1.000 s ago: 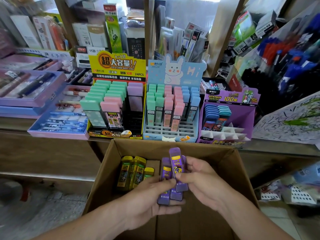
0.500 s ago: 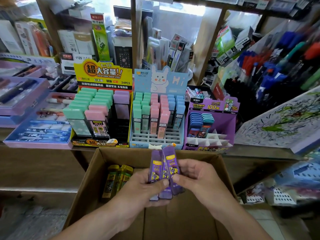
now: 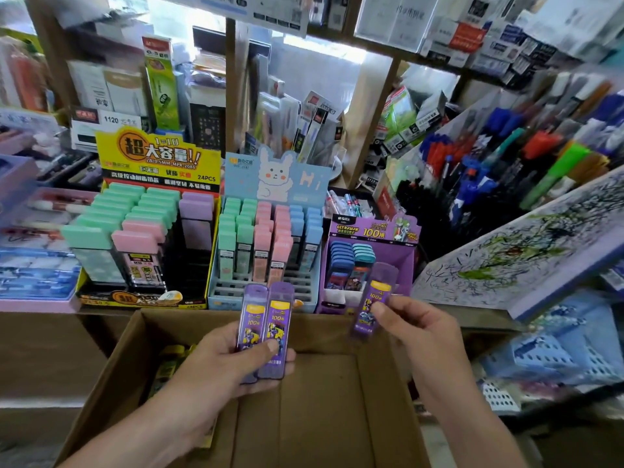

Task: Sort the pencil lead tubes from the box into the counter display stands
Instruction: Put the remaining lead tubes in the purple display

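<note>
Now three purple tubes are out of the cardboard box (image 3: 131, 336). The left hand (image 3: 216, 369) grips a pair of tubes (image 3: 265, 320) side by side over the box, thumb across their fronts. The right hand (image 3: 415, 329) pinches a single tube (image 3: 373, 298) in front of the purple stand (image 3: 371, 228), hiding part of its lower front. Yellow tubes (image 3: 172, 363) lie in the box's left corner, too blurred to count. Three stands line the counter: the yellow stand (image 3: 155, 163), the blue rabbit stand (image 3: 275, 177) and the purple one, which holds two rows of caps. A scribbled pad (image 3: 526, 244) leans on the right.
</note>
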